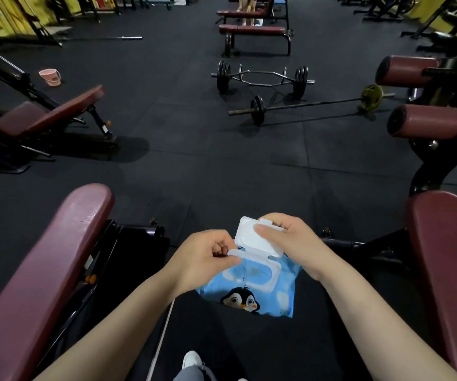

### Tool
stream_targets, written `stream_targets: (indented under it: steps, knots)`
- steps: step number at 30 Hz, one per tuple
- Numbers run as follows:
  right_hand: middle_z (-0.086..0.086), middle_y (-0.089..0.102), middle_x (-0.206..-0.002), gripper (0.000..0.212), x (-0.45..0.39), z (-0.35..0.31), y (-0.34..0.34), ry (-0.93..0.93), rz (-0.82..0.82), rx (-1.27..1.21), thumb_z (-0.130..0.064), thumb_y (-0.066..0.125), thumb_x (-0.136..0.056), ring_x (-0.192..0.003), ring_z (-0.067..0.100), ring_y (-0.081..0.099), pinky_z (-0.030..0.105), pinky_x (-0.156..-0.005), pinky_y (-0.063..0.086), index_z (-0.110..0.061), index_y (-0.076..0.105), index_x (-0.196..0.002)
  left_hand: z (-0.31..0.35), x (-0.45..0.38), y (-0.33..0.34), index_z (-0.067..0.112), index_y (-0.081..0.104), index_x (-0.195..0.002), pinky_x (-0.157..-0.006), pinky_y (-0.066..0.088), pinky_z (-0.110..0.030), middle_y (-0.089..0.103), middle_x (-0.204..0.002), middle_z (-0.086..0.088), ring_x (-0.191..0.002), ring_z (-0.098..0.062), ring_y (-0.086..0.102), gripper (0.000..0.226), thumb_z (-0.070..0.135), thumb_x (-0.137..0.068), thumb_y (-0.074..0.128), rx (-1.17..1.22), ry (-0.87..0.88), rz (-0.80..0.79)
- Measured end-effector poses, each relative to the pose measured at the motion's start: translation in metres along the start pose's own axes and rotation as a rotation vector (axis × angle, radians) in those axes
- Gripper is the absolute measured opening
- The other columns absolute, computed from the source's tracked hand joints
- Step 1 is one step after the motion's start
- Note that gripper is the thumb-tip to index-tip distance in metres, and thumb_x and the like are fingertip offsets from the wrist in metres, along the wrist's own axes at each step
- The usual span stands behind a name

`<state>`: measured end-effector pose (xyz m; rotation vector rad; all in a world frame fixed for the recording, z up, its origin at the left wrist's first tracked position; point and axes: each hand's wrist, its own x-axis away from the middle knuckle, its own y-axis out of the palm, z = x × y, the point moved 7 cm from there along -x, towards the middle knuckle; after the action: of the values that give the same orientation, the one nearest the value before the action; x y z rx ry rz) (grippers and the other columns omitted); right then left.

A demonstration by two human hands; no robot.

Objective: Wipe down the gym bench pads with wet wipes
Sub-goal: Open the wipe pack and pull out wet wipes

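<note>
Holding the wipes pack (252,290), both hands keep its lid (252,237) raised.

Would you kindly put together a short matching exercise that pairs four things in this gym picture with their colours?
Things:
1. wet wipes pack
2. flip lid
3. bucket
4. bench pad

Colours:
A. maroon
B. pink
C. blue with a penguin
D. white

Pairs: 1-C, 2-D, 3-B, 4-A. The left hand and the right hand hold the pack, with the lid lifted open.
</note>
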<state>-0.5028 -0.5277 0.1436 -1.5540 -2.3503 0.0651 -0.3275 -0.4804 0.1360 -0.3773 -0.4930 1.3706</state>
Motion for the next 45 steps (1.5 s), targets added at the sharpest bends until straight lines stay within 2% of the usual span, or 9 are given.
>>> stream_targets:
  steps: [3, 6, 13, 19, 27, 32, 35, 40, 45]
  knots:
    - [-0.011, 0.062, -0.094, 0.018, 0.011, -0.003, -0.009, -0.140, 0.308, 0.047, -0.029, 0.071, -0.085, -0.088, 0.004, 0.059, 0.019, -0.076, 0.046, -0.030, 0.063, -0.101, -0.010, 0.004, -0.002, 0.026, 0.067, -0.071, -0.066, 0.048, -0.021, 0.069, -0.073, 0.005, -0.066, -0.005, 0.061, 0.017, 0.022, -0.077, 0.082, 0.004, -0.076, 0.077]
    - [-0.014, 0.054, -0.088, 0.018, 0.043, -0.008, -0.009, -0.380, 0.561, 0.260, -0.015, 0.068, -0.085, -0.085, 0.010, 0.055, 0.020, -0.073, 0.045, -0.031, 0.059, -0.087, -0.018, 0.009, -0.007, 0.025, 0.068, -0.070, -0.066, 0.049, -0.016, 0.072, -0.078, 0.005, -0.074, -0.008, 0.066, 0.014, 0.025, -0.079, 0.079, 0.018, -0.151, 0.148]
    - [-0.018, 0.061, -0.083, 0.009, 0.042, 0.036, 0.034, -0.202, 0.329, 0.512, -0.025, 0.064, -0.088, -0.087, 0.002, 0.053, 0.021, -0.075, 0.046, -0.030, 0.067, -0.081, -0.020, 0.017, -0.006, 0.027, 0.069, -0.069, -0.066, 0.050, -0.032, 0.071, -0.070, 0.009, -0.058, -0.004, 0.059, 0.013, 0.026, -0.080, 0.076, 0.074, -0.239, 0.242]
    - [-0.015, 0.066, -0.095, 0.012, 0.037, 0.030, 0.043, -0.141, 0.338, 0.669, -0.030, 0.058, -0.092, -0.090, 0.004, 0.055, 0.023, -0.077, 0.048, -0.030, 0.070, -0.094, -0.014, 0.019, 0.003, 0.023, 0.071, -0.071, -0.067, 0.051, -0.033, 0.072, -0.070, 0.008, -0.059, -0.002, 0.059, 0.012, 0.023, -0.083, 0.074, 0.089, -0.242, 0.241]
    - [-0.011, 0.063, -0.095, 0.018, 0.026, 0.029, 0.041, -0.089, 0.304, 0.843, -0.031, 0.047, -0.095, -0.087, 0.007, 0.050, 0.024, -0.063, 0.043, -0.026, 0.062, -0.086, -0.010, 0.015, 0.016, 0.025, 0.069, -0.073, -0.071, 0.054, -0.037, 0.071, -0.073, 0.009, -0.062, -0.004, 0.061, 0.013, 0.020, -0.085, 0.072, 0.102, -0.247, 0.261]
    - [-0.006, 0.059, -0.083, 0.020, 0.016, 0.034, 0.043, -0.025, 0.186, 0.918, -0.026, 0.043, -0.095, -0.075, 0.016, 0.053, 0.027, -0.053, 0.034, -0.023, 0.061, -0.086, -0.010, 0.009, 0.023, 0.027, 0.069, -0.072, -0.067, 0.050, -0.034, 0.071, -0.071, 0.009, -0.058, -0.003, 0.058, 0.016, 0.018, -0.085, 0.072, 0.125, -0.246, 0.259]
    - [-0.001, 0.061, -0.090, 0.023, 0.014, 0.040, 0.044, 0.016, 0.080, 0.941, -0.027, 0.037, -0.099, -0.076, 0.019, 0.054, 0.030, -0.060, 0.040, -0.021, 0.059, -0.097, -0.010, 0.007, 0.025, 0.026, 0.070, -0.073, -0.069, 0.051, -0.034, 0.071, -0.072, 0.010, -0.060, -0.003, 0.060, 0.015, 0.018, -0.085, 0.073, 0.127, -0.251, 0.248]
    - [-0.005, 0.054, -0.086, 0.017, 0.028, 0.041, 0.045, -0.103, -0.031, 0.893, -0.035, 0.036, -0.098, -0.075, 0.016, 0.052, 0.032, -0.062, 0.041, -0.025, 0.046, -0.088, -0.010, 0.005, 0.018, 0.025, 0.071, -0.075, -0.068, 0.052, -0.029, 0.072, -0.072, 0.013, -0.063, -0.001, 0.063, 0.011, 0.020, -0.085, 0.072, 0.101, -0.262, 0.266]
    - [-0.004, 0.058, -0.092, 0.015, 0.030, 0.038, 0.039, -0.198, 0.020, 0.937, -0.037, 0.041, -0.100, -0.076, 0.017, 0.050, 0.033, -0.068, 0.047, -0.026, 0.041, -0.089, -0.011, 0.005, 0.011, 0.026, 0.071, -0.077, -0.073, 0.056, -0.033, 0.072, -0.075, 0.015, -0.070, -0.005, 0.067, 0.009, 0.028, -0.085, 0.072, 0.044, -0.295, 0.278]
